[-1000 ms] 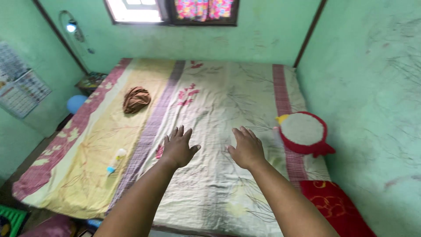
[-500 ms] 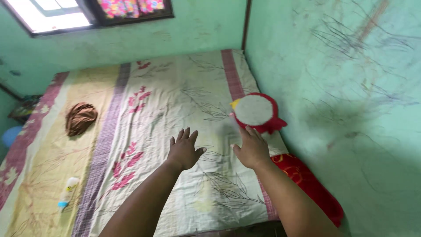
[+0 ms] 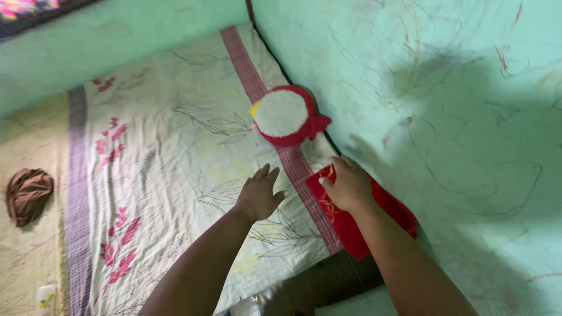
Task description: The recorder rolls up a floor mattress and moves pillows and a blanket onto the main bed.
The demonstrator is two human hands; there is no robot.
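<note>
Your right hand (image 3: 348,184) rests, fingers curled, on the red pillow (image 3: 374,219) by the green wall (image 3: 445,117); your left hand (image 3: 260,193) hovers spread just left of the pillow, over the bed (image 3: 164,152).

A brown cloth bundle (image 3: 27,195) lies on the floral bedsheet (image 3: 164,158).

Scuffed green walls (image 3: 445,88); bed (image 3: 175,146) in corner, floral sheet.

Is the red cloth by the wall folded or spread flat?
Cannot tell. The red cloth lies flat at the bed's corner, but the right hand and forearm cover much of it.
</note>
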